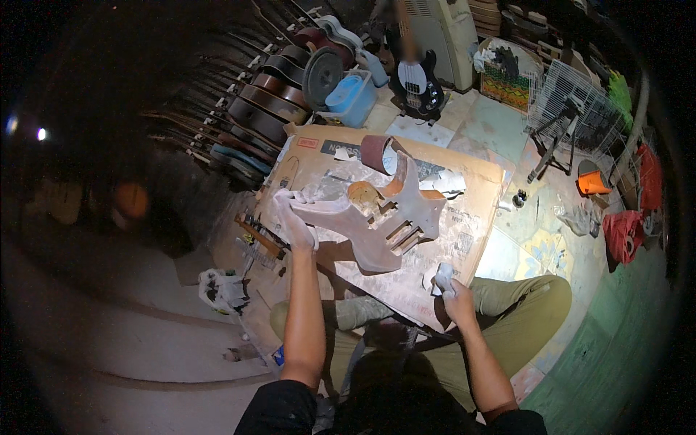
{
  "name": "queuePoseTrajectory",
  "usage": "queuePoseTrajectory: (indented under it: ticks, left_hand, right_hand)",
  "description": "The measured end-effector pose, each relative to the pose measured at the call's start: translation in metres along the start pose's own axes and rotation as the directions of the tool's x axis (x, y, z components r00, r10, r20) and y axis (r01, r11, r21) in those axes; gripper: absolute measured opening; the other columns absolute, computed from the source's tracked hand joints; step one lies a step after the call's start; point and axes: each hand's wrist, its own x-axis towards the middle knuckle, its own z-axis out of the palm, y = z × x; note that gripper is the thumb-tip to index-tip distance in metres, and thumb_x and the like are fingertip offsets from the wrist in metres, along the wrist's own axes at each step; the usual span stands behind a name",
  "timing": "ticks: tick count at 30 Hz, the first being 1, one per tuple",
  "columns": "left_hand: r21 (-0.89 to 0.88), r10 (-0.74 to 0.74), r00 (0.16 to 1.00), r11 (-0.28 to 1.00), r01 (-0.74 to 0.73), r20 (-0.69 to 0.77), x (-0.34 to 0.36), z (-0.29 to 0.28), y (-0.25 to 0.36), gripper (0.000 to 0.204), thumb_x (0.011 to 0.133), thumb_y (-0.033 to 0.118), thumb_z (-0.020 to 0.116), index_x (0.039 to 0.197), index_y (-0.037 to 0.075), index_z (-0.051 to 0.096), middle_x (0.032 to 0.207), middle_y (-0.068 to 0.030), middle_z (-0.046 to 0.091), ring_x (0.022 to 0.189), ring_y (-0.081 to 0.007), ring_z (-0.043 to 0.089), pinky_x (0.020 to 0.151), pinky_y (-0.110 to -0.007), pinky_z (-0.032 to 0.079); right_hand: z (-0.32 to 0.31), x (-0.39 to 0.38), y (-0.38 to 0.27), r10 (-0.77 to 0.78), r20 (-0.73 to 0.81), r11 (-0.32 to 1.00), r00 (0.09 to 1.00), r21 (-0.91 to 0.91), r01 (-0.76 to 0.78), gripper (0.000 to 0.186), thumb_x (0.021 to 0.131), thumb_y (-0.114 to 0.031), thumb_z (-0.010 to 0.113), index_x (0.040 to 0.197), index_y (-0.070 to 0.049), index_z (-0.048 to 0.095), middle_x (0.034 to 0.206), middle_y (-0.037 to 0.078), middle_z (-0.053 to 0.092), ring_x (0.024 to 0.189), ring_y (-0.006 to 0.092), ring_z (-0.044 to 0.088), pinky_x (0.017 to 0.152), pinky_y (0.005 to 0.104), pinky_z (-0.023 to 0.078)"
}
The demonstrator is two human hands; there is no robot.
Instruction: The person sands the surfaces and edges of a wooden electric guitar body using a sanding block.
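Observation:
An unfinished electric guitar body (362, 230), greyish and dusty with routed cavities, lies on a sheet of cardboard (475, 190) over my crossed legs. My left hand (296, 219), in a whitish dusty glove, grips the body's left end, its fingers over the edge. Off the body's near right side, my right hand (458, 303) is closed around a small grey block (444, 277), perhaps a sanding block. That block is held above the cardboard, apart from the guitar body.
A brown sandpaper roll (377, 154) and pale paper pieces (448, 183) lie beyond the body. Several guitars (264, 101) hang at the far left. A black electric guitar (417, 90) stands behind, near a blue tub (351, 94). A wire cage (573, 98) is far right.

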Motion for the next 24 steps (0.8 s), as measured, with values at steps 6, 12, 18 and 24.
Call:
queuePoseTrajectory:
  ticks: [6,12,18,24]
  left_hand:
    - [0.000,-0.036,0.999,0.999,0.036,-0.020,-0.034,0.020,0.023,0.025,0.104,0.034,0.047,0.093,0.012,0.047,0.083,-0.0032,0.047,0.079,-0.0183,0.048,0.077,-0.035,0.043]
    - [0.213,0.009,0.966,0.975,-0.066,0.260,-0.071,0.024,0.052,0.023,0.106,0.027,0.044,0.092,0.008,0.044,0.087,-0.0056,0.046,0.083,-0.0193,0.049,0.081,-0.037,0.044]
    - [0.211,0.054,0.949,0.970,-0.124,0.310,-0.094,0.039,0.056,0.024,0.106,0.024,0.039,0.090,0.006,0.042,0.081,-0.0062,0.045,0.076,-0.0190,0.050,0.080,-0.038,0.046]
    - [0.347,0.109,0.985,0.926,-0.150,0.133,-0.119,0.043,0.055,0.021,0.105,0.019,0.040,0.092,0.003,0.046,0.083,-0.0070,0.049,0.079,-0.0170,0.050,0.078,-0.034,0.044]
  right_hand:
    - [-0.007,-0.002,-0.026,0.085,0.011,0.996,0.996,0.007,-0.085,0.036,0.087,-0.005,0.057,0.122,-0.001,0.062,0.106,0.024,0.068,0.098,0.0362,0.068,0.088,0.0388,0.051]
    - [-0.006,-0.003,-0.138,-0.241,-0.156,0.963,0.958,0.086,0.256,0.040,0.089,0.000,0.054,0.128,-0.001,0.061,0.119,0.022,0.066,0.108,0.0353,0.067,0.093,0.0372,0.051]
    - [0.040,0.026,-0.181,-0.608,-0.158,0.794,0.778,-0.086,0.602,0.041,0.082,0.002,0.057,0.122,-0.004,0.064,0.100,0.019,0.069,0.081,0.0362,0.068,0.070,0.0411,0.056]
    - [0.075,0.019,-0.180,-0.636,-0.255,0.743,0.728,0.050,0.667,0.047,0.081,0.000,0.061,0.128,-0.007,0.062,0.086,0.017,0.066,0.070,0.0364,0.064,0.061,0.0446,0.053]
